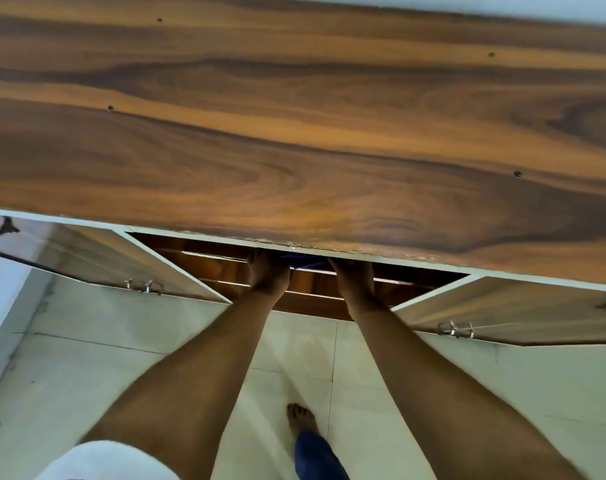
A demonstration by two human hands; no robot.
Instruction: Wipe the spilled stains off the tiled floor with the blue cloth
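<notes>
Both hands reaching into open cabinet [315, 289] under worktop [294, 133] front edge, left hand [268, 271] and right hand [353, 277] on blue cloth [303, 262], fingers hidden, grip unclear, bare foot [301, 419] on tiled floor [467, 393]

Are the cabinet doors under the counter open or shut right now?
Open: the left door and right door both swing outward, exposing shelves.

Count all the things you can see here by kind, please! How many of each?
Hands: 2, left and right
Blue cloth: 1
Open cabinet doors: 2
Metal door handles: 2
Bare foot: 1
Wooden countertop: 1
Total: 9
</notes>
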